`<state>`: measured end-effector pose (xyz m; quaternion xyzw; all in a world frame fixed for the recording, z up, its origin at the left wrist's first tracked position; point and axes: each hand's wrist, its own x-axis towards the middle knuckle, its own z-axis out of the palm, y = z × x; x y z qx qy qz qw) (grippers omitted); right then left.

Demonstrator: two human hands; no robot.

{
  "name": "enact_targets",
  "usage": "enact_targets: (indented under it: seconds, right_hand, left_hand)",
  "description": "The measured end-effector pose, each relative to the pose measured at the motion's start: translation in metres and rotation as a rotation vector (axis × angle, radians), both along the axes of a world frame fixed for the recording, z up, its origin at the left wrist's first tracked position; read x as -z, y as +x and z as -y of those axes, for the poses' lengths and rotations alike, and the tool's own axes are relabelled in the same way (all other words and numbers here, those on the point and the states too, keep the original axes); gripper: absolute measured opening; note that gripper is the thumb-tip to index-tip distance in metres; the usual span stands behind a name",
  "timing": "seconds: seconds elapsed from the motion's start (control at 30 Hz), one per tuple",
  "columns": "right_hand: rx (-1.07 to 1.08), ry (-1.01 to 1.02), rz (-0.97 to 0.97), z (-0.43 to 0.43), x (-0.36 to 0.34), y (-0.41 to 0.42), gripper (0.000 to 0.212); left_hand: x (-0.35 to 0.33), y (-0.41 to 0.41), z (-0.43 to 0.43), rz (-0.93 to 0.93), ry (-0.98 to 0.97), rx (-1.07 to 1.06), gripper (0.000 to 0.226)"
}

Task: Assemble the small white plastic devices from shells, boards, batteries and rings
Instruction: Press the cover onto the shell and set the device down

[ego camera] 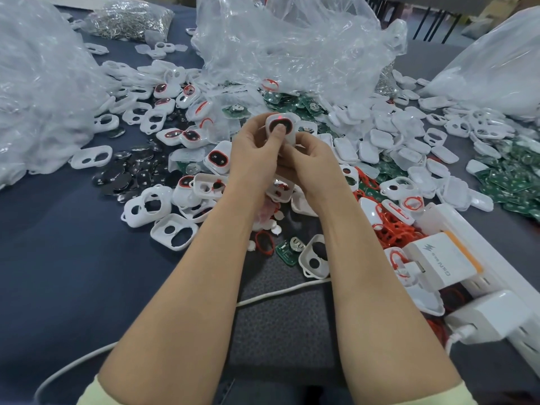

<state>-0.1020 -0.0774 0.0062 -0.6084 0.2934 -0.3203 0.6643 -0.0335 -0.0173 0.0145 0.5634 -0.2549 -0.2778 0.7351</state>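
While the left hand (257, 149) and right hand (311, 160) both grip one white device (281, 117), a clear bag (131, 19) beyond holds small metal pieces.

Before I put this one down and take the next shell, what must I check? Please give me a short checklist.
1. Hold on the device by left hand and right hand: ok.
2. Its red ring seated on the front, where it shows: ok.
3. Its red light at the top glowing: ok.
4. Back half closed all round: cannot tell, the hands hide it.
5. An empty shell lying nearby on the table: ok.
6. A loose green board lying nearby: ok.
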Motion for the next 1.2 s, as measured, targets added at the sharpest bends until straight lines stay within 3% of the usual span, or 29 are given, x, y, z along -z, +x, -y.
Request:
enact_targets:
  seconds: [0.33, 0.63, 0.93, 1.2]
  right_hand:
    - [-0.087, -0.054, -0.103, 0.0003, -0.0007, -0.0015, 0.009]
    - [-0.046, 0.003, -0.057, 0.0032, 0.0004, -0.0021, 0.009]
    - [-0.056, -0.020, -0.075, 0.0024, -0.0002, -0.0026, 0.013]
    - [-0.062, 0.019, -0.018, 0.0031, -0.0012, -0.0037, 0.015]
  left_hand:
    - [-0.0015, -0.0018, 0.0031, 0.128, 0.083, -0.121, 0.020]
    - [-0.0013, -0.0021, -0.0012, 0.111, 0.041, -0.029, 0.013]
    - [0.0003, 0.0003, -0.0008, 0.194, 0.066, -0.076, 0.011]
    - [0.0018, 0.0007, 0.0007, 0.097, 0.030, -0.044, 0.010]
